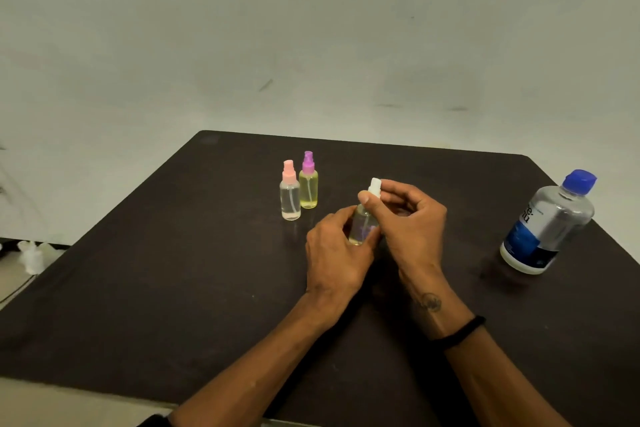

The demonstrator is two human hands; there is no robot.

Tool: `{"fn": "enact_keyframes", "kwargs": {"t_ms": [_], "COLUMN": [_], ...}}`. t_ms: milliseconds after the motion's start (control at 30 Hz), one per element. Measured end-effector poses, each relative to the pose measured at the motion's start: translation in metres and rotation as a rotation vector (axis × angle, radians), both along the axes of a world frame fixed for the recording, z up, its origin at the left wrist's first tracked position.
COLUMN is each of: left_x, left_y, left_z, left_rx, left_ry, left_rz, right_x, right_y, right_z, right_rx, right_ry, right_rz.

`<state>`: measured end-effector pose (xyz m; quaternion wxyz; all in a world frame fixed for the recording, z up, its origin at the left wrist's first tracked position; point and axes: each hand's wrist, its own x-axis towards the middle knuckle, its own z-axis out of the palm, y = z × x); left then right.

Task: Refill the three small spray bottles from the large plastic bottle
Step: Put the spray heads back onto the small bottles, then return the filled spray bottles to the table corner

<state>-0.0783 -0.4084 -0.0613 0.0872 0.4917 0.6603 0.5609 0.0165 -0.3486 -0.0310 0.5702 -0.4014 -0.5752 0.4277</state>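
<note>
**Both hands on the white-topped sprayer, big bottle waiting capped**

I had the left hand (pixel 337 253) wrapped round the body of the white-topped spray bottle (pixel 363 224) at mid-counter, its grip pressed in on the clear wall from both sides. The right hand (pixel 412 218) sat above it, thumb and fingers pinching the white spray top (pixel 374 188). The bottle stood close to upright, base at or just off the dark counter (pixel 173 288); I couldn't tell which.

I judged that little bottle light and thin-walled, likely to give under a hard squeeze, so the low wrap on the body looked right: hold the barrel, turn the collar. The top was small and smooth, and I reckoned slippery if any liquid had got on it. The dip tube inside would come out wet, I expected.

Behind and to the left stood the pink-topped spray bottle (pixel 290 192) with clear liquid, and just beside it, perhaps touching, the purple-topped spray bottle (pixel 308 182) with yellowish liquid. Both were upright with tops on.

Far right, well apart from the hands, the large plastic bottle (pixel 549 224) stood with its blue cap (pixel 579 181) on. It looked fairly full, so I rated it the heavy item, best gripped round the middle rather than by the neck, and a clumsy pour into such a narrow mouth.
</note>
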Motion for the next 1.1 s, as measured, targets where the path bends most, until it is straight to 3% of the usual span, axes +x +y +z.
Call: {"fn": "enact_keyframes", "kwargs": {"t_ms": [300, 500, 767, 1100], "left_x": [-0.07, -0.124, -0.186, -0.208], "left_y": [-0.063, -0.077, -0.031, 0.021], "left_z": [0.015, 0.021, 0.017, 0.005], "left_rx": [0.041, 0.064, 0.024, -0.101], "left_ry": [-0.109, -0.093, -0.183, -0.175], "left_rz": [0.01, 0.086, 0.101, -0.074], "right_x": [-0.043, -0.056, -0.078, -0.09], "right_y": [-0.023, 0.005, 0.06, 0.086], "right_z": [0.004, 0.002, 0.001, -0.003], "right_rx": [-0.009, 0.063, 0.035, -0.016], "right_ry": [0.051, -0.302, -0.595, -0.567], "right_rz": [0.178, 0.164, 0.387, 0.533]}}
